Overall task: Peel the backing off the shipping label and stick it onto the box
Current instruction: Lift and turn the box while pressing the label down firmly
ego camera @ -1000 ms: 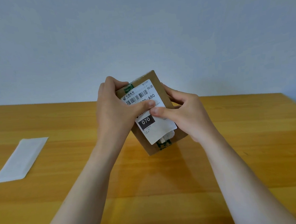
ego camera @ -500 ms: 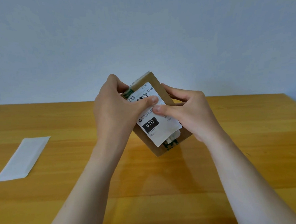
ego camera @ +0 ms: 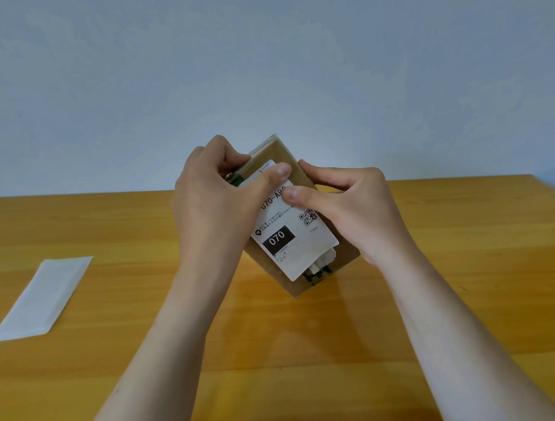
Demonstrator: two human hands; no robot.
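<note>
Left hand (ego camera: 217, 208) and right hand (ego camera: 351, 211) grip tilted brown cardboard box (ego camera: 341, 248), thumbs pressing glossy white label (ego camera: 291, 242); translucent backing strip (ego camera: 42, 299) flat on wooden desk (ego camera: 312, 355).

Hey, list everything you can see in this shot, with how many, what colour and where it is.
box: one, brown cardboard, held tilted above the table's middle between both hands.
shipping label: one, white with black print, a QR code and a black 070 block, on the box's facing side.
backing sheet: one, white, lying flat on the table at far left.
table: one, orange-yellow wood, fills the lower half.
wall: one, pale blue-grey, behind the table.
left hand: one, gripping the box's left side, thumb on the label's top.
right hand: one, gripping the box's right side, thumb on the label.
</note>
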